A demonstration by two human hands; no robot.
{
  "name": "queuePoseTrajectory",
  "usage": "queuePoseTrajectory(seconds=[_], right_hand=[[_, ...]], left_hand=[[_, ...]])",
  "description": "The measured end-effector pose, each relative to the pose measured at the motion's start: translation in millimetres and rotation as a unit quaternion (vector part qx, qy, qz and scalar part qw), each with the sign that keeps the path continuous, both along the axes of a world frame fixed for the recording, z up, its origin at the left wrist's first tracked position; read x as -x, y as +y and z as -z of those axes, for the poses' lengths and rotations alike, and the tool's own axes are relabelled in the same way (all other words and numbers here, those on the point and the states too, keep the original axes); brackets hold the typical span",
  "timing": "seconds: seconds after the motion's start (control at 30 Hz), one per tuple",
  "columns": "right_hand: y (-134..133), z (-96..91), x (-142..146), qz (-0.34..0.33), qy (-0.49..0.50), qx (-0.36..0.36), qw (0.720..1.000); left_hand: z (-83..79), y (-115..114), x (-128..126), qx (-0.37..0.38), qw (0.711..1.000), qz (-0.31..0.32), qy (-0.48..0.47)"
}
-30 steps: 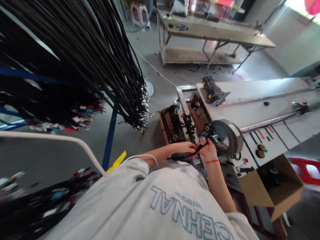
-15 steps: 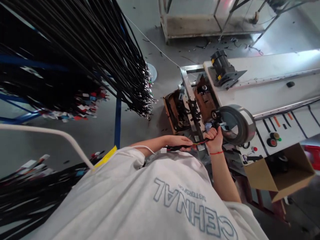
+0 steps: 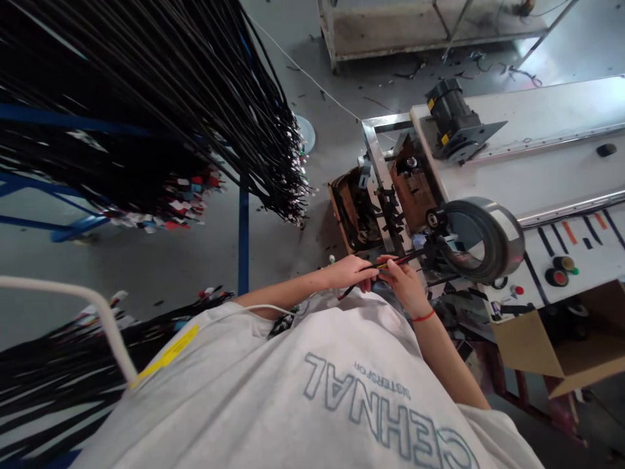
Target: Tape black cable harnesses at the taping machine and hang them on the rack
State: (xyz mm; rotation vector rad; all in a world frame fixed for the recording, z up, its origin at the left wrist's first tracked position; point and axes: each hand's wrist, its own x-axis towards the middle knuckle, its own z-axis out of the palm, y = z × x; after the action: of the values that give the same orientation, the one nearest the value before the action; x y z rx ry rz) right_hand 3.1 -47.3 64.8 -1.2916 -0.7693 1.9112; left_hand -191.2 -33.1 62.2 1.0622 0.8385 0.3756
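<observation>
A wire harness (image 3: 404, 258) with black, red and yellow strands stretches between my hands toward the head of a taping machine. My left hand (image 3: 347, 272) is closed round the harness, and a short wire end hangs below its fingers. Close beside it, my right hand (image 3: 404, 284), with a red string on the wrist, pinches the wires between thumb and fingers. Just past my right hand, a large roll of dark tape (image 3: 513, 241) is mounted on the machine. The harness's far end meets the machine's dark head (image 3: 432, 249), where details are too small to make out.
Thick bundles of black cables (image 3: 195, 98) hang on a blue rack (image 3: 243, 247) at left. A motor (image 3: 452, 111) sits on the white bench (image 3: 537, 163). Cardboard boxes (image 3: 527, 345) stand at right and under the frame. A white tube (image 3: 92, 293) crosses at lower left.
My right hand has moved left and away from the machine head, closer to my left hand. The view has shifted slightly. The white connector near my left hand no longer shows.
</observation>
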Motion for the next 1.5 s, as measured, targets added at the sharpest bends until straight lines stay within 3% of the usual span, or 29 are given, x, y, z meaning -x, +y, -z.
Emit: queuePoseTrajectory(seconds=[0.07, 0.13, 0.23, 0.3, 0.4, 0.47, 0.57, 0.67, 0.77, 0.87, 0.93, 1.03, 1.1, 1.2, 1.3, 1.4, 1.5], right_hand=[[-3, -5.9, 1, -0.052, 0.012, 0.045, 0.998], [-7, -10.7, 2, -0.136, 0.060, 0.106, 0.983], [-12, -13.0, 4, -0.203, 0.160, 0.124, 0.958], [-15, -10.3, 5, -0.226, 0.197, 0.096, 0.949], [-24, 0.0, 12, -0.281, 0.187, 0.063, 0.939], [-32, 8.5, 20, -0.246, 0.140, 0.034, 0.959], [-40, 17.9, 33, -0.152, 0.042, -0.027, 0.987], [-39, 24.1, 38, -0.187, -0.050, -0.107, 0.975], [-35, 35.9, 34, -0.205, -0.159, -0.183, 0.948], [-33, 52.6, 30, -0.203, -0.314, -0.182, 0.909], [-34, 60.0, 28, -0.202, -0.360, -0.167, 0.895], [-34, 57.3, 23, -0.222, -0.227, -0.151, 0.936], [-35, 46.7, 20, -0.234, -0.084, -0.132, 0.960], [-40, 25.9, 17, -0.210, 0.067, -0.073, 0.973], [-44, 9.2, 17, -0.189, 0.197, -0.012, 0.962], [-46, 0.1, 15, -0.189, 0.284, -0.006, 0.940], [-52, -4.9, 12, -0.170, 0.300, -0.039, 0.938]], left_hand=[[2.7, 3, 0, 0.116, 0.989, -0.034, -0.083], [5.5, 6, 2, 0.217, 0.960, -0.044, -0.172], [4.1, 7, 8, 0.276, 0.927, -0.039, -0.251], [-3.1, 8, 11, 0.248, 0.933, -0.042, -0.256], [-19.3, 12, 11, 0.136, 0.970, 0.004, -0.203], [-27.1, 16, 8, 0.075, 0.983, 0.060, -0.159], [-26.3, 19, -3, 0.067, 0.982, 0.086, -0.155], [-15.5, 18, -17, 0.071, 0.980, 0.053, -0.180], [-6.6, 16, -28, 0.014, 0.990, 0.004, -0.141], [-3.8, 13, -38, -0.060, 0.996, -0.046, -0.040], [-4.3, 11, -42, -0.069, 0.993, -0.093, 0.008], [-6.7, 11, -40, 0.003, 0.993, -0.113, -0.028], [-8.2, 14, -34, 0.078, 0.990, -0.058, -0.105], [-7.8, 20, -24, 0.155, 0.966, 0.070, -0.194], [-6.1, 21, -27, 0.168, 0.945, 0.136, -0.247], [-6.1, 15, -39, 0.165, 0.933, 0.110, -0.301], [-6.1, 5, -54, 0.204, 0.910, 0.088, -0.351]])
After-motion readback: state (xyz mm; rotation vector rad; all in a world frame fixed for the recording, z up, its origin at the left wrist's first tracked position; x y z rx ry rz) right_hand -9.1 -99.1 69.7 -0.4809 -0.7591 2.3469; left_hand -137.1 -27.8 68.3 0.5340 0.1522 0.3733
